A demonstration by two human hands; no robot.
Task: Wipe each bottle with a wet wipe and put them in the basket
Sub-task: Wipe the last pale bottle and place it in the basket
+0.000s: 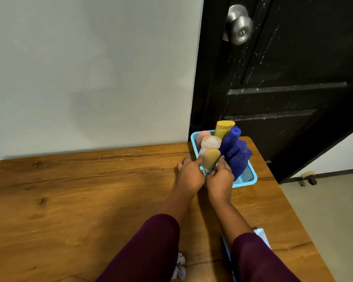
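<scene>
A light blue basket (247, 177) stands at the far right of the wooden table (80, 200). It holds several bottles: three dark blue bottles (239, 161), a tall yellow bottle (223, 129), a pink one (201, 137), a clear one (210, 144) and a small yellow bottle (211, 159) at the near left corner. My left hand (191, 176) and my right hand (220, 177) both grip the small yellow bottle from either side, over the basket's near edge. A crumpled wet wipe (179, 267) lies near the table's front edge, partly hidden by my left sleeve.
A blue and white wipe packet (262, 238) lies under my right forearm. A dark door (283, 78) with a metal knob (238, 25) stands behind the basket. The table's right edge is close to the basket, with floor beyond it.
</scene>
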